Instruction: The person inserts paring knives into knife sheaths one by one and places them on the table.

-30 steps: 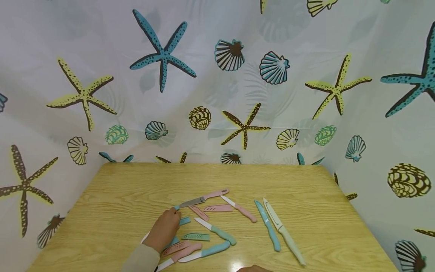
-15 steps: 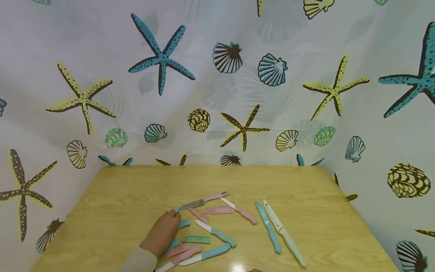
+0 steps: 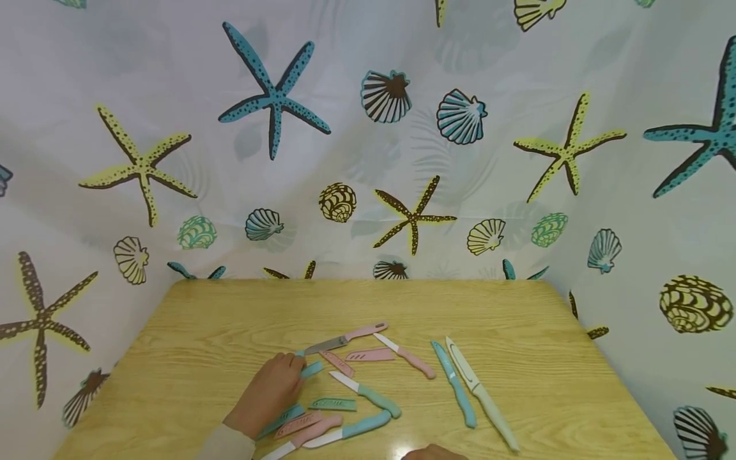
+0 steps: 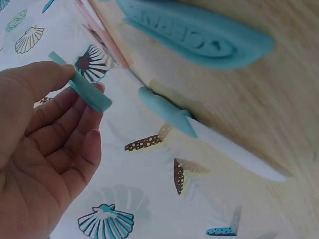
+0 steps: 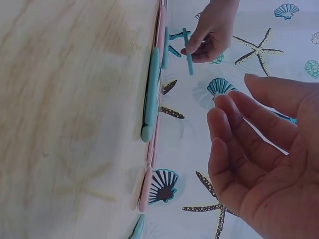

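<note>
My left hand (image 3: 270, 390) pinches a small blue knife sheath (image 3: 312, 369) between thumb and fingers. In the left wrist view that sheath (image 4: 90, 93) is off the table, and below it lies a knife with a blue handle (image 4: 162, 109) and a white blade (image 4: 239, 149). The head view shows only a bit of that handle past the fingers. Another blue sheath (image 3: 287, 416) lies by the left wrist, next to a pink sheath (image 3: 299, 424). My right hand (image 5: 269, 154) is in the air with fingers loosely bent, holding nothing; in the head view just its top shows at the bottom edge.
Around the middle lie a pink-handled knife with a grey blade (image 3: 330, 344), a white-bladed pink knife (image 3: 414, 362), a green knife (image 3: 376, 399), a blue knife (image 3: 365, 424) and a green sheath (image 3: 333, 404). Farther right are a sheathed blue knife (image 3: 460, 396) and a long cream knife (image 3: 489, 409).
The left hand has shifted slightly, and the blue sheath at its fingers has tilted and risen a little. More of the blue sheath by the wrist shows. The right hand's top has come back into view.
</note>
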The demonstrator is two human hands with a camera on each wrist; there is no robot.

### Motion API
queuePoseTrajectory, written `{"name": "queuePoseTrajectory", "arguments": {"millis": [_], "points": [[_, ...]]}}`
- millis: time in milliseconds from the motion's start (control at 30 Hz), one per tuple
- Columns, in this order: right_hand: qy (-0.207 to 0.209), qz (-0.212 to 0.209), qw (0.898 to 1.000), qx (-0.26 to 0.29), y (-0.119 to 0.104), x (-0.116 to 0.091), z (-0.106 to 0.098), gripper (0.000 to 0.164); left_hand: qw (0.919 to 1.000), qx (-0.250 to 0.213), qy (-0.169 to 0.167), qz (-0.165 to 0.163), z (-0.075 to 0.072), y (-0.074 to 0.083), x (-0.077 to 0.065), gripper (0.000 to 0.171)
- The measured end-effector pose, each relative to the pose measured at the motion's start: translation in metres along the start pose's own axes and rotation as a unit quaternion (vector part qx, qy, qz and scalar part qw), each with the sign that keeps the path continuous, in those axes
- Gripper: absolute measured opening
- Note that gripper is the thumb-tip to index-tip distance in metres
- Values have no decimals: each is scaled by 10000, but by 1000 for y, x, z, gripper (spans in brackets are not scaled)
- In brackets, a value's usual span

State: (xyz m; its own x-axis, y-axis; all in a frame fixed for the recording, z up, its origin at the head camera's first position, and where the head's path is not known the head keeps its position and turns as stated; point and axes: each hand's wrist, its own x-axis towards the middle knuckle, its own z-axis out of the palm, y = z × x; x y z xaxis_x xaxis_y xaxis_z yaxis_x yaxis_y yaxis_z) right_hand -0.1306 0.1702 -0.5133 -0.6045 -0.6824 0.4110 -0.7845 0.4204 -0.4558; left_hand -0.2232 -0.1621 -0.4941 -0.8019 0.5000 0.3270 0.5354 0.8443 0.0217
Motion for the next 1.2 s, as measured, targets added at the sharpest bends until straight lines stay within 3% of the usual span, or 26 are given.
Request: {"name": "queuePoseTrajectory", "arguments": {"millis": [200, 467, 600, 733, 800, 1067, 1200], "points": [[685, 253, 9973, 89, -15, 4, -1, 21, 9978, -112, 633, 177, -7, 1, -8, 25], [363, 397, 9958, 735, -19, 16, -6, 19, 9895, -411, 1331, 397, -12, -3, -21, 26], [272, 626, 9956, 645, -20, 23, -7, 18, 9893, -390, 1330, 463, -18, -1, -26, 40], [448, 868, 9946, 356, -25, 31, -6, 12, 9910, -450, 1177, 440, -24, 2, -29, 39], [487, 900, 9943, 290, -27, 36, -6, 12, 9897, -514, 1241, 499, -26, 4, -29, 54], [161, 1330, 9909, 113, -32, 54, -13, 14, 9792, -671, 1727, 825, -30, 10, -31, 49], [92, 1433, 9896, -36, -33, 63, -15, 14, 9802, -643, 1696, 797, -34, 14, -36, 49]]}}
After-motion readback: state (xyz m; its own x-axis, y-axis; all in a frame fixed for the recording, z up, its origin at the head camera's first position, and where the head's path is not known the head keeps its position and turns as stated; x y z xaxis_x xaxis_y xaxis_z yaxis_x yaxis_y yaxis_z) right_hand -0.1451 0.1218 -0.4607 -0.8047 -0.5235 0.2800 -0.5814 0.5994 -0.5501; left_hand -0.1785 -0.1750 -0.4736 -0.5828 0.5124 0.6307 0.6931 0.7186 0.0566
